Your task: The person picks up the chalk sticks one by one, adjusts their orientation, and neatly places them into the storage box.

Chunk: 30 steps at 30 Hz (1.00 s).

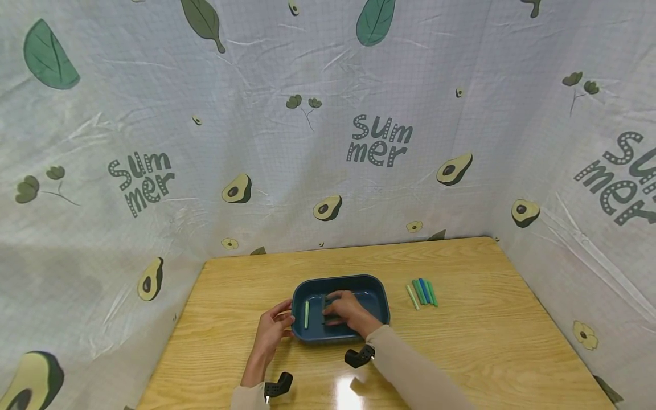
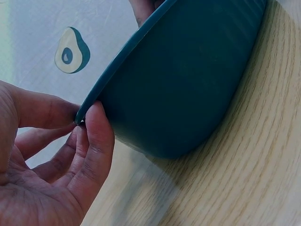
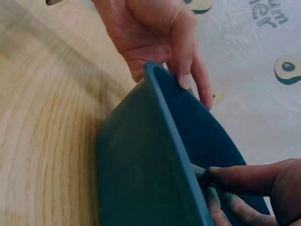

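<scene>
A dark blue rectangular tub [image 1: 340, 340] stands on the table. My left hand [image 1: 271, 330] pinches its left rim between thumb and fingers; the left wrist view shows this hand [image 2: 56, 146] at the rim [image 2: 113, 70]. Inside the tub, my right hand [image 1: 347, 312] holds a dark green, crayon-like stick [image 1: 323, 314]. In the right wrist view, only one end of that stick [image 3: 200, 173] shows at the right thumb, and the tub wall hides much of the fingers. A pale green stick [image 1: 306, 315] lies in the tub, left of the right hand.
Right of the tub, several sticks lie side by side on the wooden table [image 1: 471, 341]: a pale yellow-green one [image 1: 412, 297], a blue one [image 1: 424, 290] and green ones [image 1: 433, 294]. A white printed sheet [image 1: 287, 154] hangs behind and along both sides.
</scene>
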Each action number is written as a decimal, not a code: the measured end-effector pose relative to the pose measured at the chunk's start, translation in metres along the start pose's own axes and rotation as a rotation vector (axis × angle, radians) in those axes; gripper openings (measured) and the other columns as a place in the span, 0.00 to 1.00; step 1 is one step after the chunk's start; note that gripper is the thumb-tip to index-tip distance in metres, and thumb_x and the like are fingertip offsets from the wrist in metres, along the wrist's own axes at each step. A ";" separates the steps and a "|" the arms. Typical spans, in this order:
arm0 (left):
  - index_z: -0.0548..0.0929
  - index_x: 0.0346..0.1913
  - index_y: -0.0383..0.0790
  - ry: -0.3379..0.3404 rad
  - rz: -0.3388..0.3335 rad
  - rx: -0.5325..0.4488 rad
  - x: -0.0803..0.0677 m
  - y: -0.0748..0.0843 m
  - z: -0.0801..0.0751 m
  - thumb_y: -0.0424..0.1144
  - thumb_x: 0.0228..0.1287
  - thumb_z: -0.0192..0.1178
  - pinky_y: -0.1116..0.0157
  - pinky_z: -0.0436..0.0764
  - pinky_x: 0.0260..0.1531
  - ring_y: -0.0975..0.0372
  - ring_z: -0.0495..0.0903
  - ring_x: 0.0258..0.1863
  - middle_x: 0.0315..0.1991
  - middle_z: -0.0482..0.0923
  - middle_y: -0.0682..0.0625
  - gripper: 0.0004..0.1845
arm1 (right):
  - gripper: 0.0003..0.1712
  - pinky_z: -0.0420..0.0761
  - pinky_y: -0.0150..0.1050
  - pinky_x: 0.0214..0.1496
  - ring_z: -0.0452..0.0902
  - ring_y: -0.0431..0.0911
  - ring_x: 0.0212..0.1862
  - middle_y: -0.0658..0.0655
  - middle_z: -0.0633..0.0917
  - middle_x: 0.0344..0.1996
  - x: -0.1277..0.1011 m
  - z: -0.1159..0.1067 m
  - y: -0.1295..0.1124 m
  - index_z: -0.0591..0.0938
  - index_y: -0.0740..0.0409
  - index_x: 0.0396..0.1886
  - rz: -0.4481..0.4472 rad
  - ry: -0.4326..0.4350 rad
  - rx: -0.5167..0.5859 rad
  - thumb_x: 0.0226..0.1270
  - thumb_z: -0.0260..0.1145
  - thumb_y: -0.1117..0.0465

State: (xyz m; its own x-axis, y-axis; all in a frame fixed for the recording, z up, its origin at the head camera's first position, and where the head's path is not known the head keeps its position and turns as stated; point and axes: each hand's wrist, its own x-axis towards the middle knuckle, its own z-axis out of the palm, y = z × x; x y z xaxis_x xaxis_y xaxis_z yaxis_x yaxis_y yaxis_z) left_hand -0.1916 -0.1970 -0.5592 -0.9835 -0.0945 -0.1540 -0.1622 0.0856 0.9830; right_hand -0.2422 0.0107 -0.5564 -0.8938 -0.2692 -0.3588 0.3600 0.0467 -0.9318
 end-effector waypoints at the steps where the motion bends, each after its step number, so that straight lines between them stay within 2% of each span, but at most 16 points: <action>1: 0.74 0.66 0.34 -0.001 0.000 0.000 0.000 0.000 0.000 0.24 0.65 0.56 0.63 0.84 0.29 0.55 0.80 0.43 0.59 0.74 0.35 0.25 | 0.30 0.87 0.49 0.39 0.84 0.49 0.34 0.63 0.84 0.33 0.001 0.001 0.000 0.71 0.70 0.61 0.002 0.002 -0.003 0.56 0.66 0.77; 15: 0.73 0.67 0.33 -0.012 -0.001 0.004 -0.004 0.002 0.000 0.24 0.66 0.55 0.58 0.85 0.31 0.54 0.79 0.44 0.60 0.73 0.34 0.25 | 0.28 0.87 0.47 0.34 0.83 0.50 0.33 0.64 0.83 0.32 0.010 0.010 0.005 0.74 0.70 0.56 0.027 0.060 -0.057 0.53 0.67 0.77; 22: 0.73 0.67 0.34 -0.014 0.002 -0.002 -0.003 0.003 -0.001 0.24 0.66 0.56 0.59 0.84 0.30 0.54 0.79 0.45 0.60 0.73 0.34 0.26 | 0.27 0.86 0.47 0.34 0.83 0.48 0.30 0.61 0.84 0.32 0.009 0.004 0.002 0.76 0.70 0.56 -0.050 0.043 -0.061 0.53 0.66 0.76; 30: 0.73 0.67 0.34 -0.013 0.001 -0.003 -0.002 0.002 -0.001 0.24 0.66 0.56 0.62 0.84 0.28 0.56 0.79 0.44 0.60 0.73 0.35 0.25 | 0.23 0.86 0.49 0.36 0.83 0.51 0.34 0.60 0.84 0.36 -0.001 -0.007 -0.009 0.78 0.67 0.54 -0.126 0.030 -0.083 0.56 0.68 0.72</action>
State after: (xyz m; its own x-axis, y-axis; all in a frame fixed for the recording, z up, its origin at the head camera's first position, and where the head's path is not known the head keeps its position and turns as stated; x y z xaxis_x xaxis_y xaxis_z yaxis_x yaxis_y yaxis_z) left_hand -0.1899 -0.1972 -0.5566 -0.9847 -0.0818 -0.1541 -0.1608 0.0827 0.9835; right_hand -0.2467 0.0173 -0.5482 -0.9384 -0.2493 -0.2392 0.2222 0.0946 -0.9704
